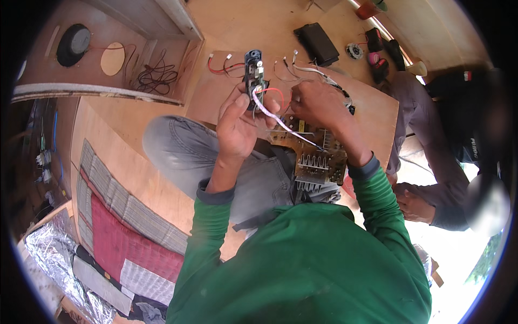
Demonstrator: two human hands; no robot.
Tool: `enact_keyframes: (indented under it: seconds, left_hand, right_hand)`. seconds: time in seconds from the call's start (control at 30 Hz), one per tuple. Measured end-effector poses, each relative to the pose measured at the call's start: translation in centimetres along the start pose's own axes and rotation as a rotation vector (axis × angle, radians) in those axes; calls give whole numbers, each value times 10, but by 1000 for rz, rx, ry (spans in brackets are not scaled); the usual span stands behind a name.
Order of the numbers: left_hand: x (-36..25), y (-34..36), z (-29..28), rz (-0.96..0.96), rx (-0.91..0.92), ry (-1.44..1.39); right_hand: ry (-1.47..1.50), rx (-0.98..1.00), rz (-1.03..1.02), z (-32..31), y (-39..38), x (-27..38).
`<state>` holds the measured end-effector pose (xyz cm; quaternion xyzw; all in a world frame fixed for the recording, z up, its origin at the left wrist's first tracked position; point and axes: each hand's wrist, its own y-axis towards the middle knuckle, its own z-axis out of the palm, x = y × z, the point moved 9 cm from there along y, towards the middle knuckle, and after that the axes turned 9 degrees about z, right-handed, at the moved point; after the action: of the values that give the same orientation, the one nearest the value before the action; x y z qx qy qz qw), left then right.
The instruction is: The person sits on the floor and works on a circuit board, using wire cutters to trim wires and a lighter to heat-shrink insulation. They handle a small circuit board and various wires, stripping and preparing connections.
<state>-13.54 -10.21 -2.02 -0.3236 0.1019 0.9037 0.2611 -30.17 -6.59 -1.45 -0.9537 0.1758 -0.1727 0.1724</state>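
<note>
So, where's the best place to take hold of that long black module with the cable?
Probably by its long side edges near the lower end, coming from the wearer's side, as the left hand does: the module is narrow enough to pinch there. I'd keep clear of its exposed electronics and the white cable.

Left hand (240, 124) grips, palm up, wrist (226, 162) below its fingers (273, 108); right hand (318, 101) just right of those fingers, back uppermost, fingers bunched, forearm (356, 143) below them.
</note>
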Motion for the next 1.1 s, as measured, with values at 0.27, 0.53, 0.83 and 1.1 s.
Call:
enact_keyframes:
  seconds: [0.27, 0.53, 0.83, 1.1]
  left_hand:
    - [-5, 4, 1, 4, -13, 46]
    - [-1, 4, -2, 3, -12, 51]
    - [3, 2, 1, 0, 6, -27]
    - [3, 3, 0, -6, -2, 19]
  right_hand:
    - [78, -70, -5, -16, -8, -2]
    - [461, -462, 25, -102, -78, -29]
    - [12, -1067, 6, -14, -232, -92]
    - [393, -471, -277, 122, -285, -108]
